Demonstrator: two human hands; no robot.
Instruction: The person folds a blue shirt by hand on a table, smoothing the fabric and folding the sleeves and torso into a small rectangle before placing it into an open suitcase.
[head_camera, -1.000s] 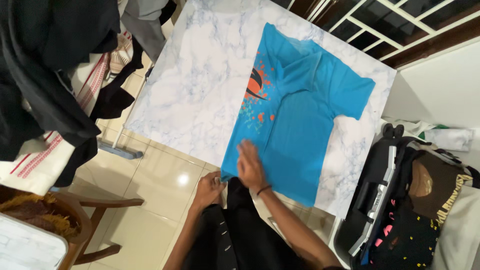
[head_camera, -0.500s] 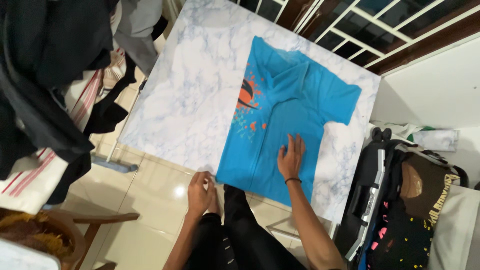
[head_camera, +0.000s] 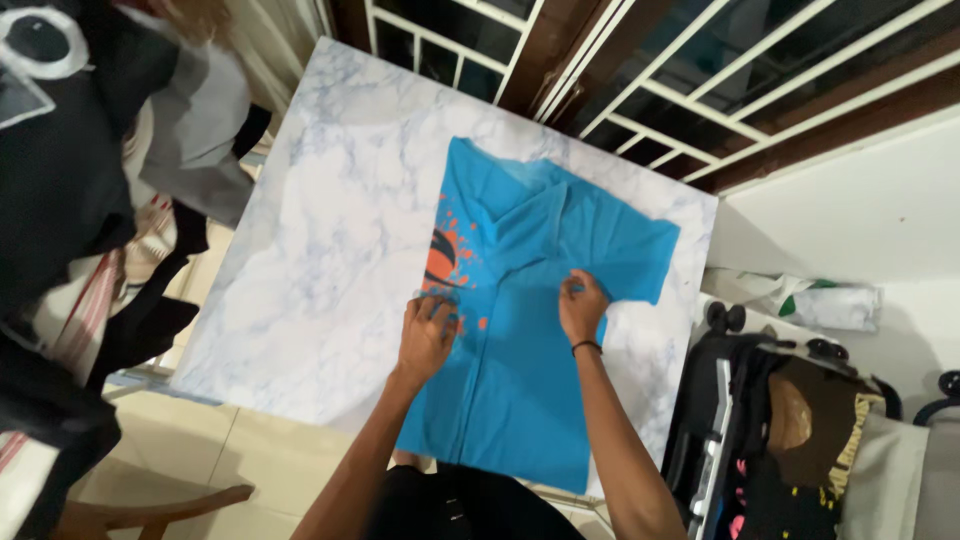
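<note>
A bright blue T-shirt (head_camera: 530, 370) with an orange and black print lies on a white marble-patterned table (head_camera: 330, 250), one side folded over the middle. My left hand (head_camera: 428, 335) rests flat on the shirt's left part, over the print, fingers spread. My right hand (head_camera: 581, 305) presses on the shirt near the right sleeve (head_camera: 640, 255), fingers bent; whether it pinches the cloth I cannot tell. A dark band sits on my right wrist.
Dark and grey clothes (head_camera: 90, 170) hang at the left with a striped cloth. An open black suitcase (head_camera: 760, 430) with clothes stands at the right. A white window grille (head_camera: 620, 60) runs behind the table. A wooden chair (head_camera: 150, 505) is at bottom left.
Both hands moved up the shirt: the left came from the table's near edge onto the print, the right slid toward the sleeve. The view shifted, so the table sits lower.
</note>
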